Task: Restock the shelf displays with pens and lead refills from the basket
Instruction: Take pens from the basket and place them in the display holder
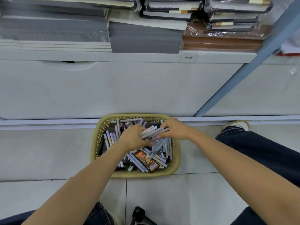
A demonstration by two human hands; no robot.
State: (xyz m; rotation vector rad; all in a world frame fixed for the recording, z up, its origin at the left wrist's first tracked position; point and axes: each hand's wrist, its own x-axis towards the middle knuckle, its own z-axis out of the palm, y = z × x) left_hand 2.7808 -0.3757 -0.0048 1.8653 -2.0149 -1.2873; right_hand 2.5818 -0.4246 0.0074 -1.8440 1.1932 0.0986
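Note:
A yellow-green plastic basket (177,157) stands on the tiled floor against the shelf base. It holds several pastel pens (112,140) and small flat packs, one of them orange-brown (146,160). Both my hands are over the basket. My left hand (132,137) and my right hand (174,129) together grip a bundle of grey and pale pens (153,132) between them. A few more pens (156,147) hang down from under my right hand's fingers.
White cabinet front with a drawer notch (69,65) rises behind the basket. Stacked wrapped notebooks (146,38) fill the shelf above. A blue upright post (240,75) slants at right. My knee and shoe (237,125) are right of the basket; a black stand (139,215) is near my feet.

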